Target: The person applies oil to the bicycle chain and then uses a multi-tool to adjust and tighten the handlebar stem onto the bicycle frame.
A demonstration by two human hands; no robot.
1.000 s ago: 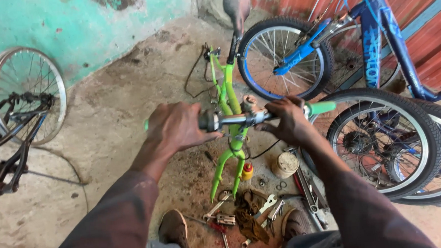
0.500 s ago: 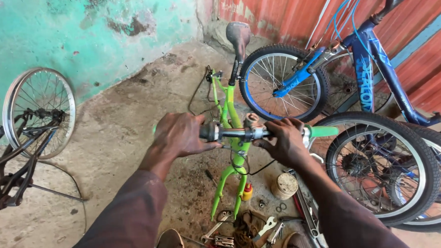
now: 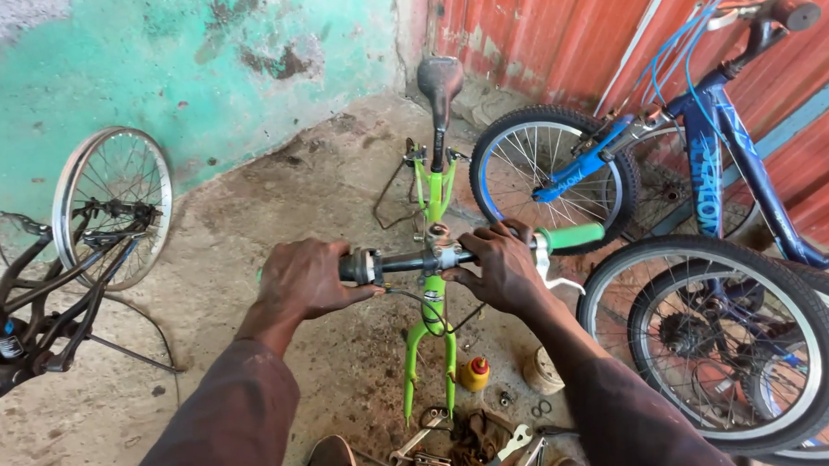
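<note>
Left hand (image 3: 307, 280) wraps the left end of the handlebar (image 3: 434, 257), knuckles up, closed tight on it. Right hand (image 3: 502, 268) grips the bar just right of the stem, fingers curled over. Both forearms reach forward from near, sleeves dark. Bar runs left-right, green grip (image 3: 571, 236) at its right end. Green frame (image 3: 433, 288) stands mid-scene on concrete, long axis near-to-far, fork down near, saddle (image 3: 439, 77) far. Yellow bottle (image 3: 476, 374) and tools (image 3: 470, 445) lie near the fork. Blue bike (image 3: 709, 155) right, wheel (image 3: 111, 214) left.
</note>
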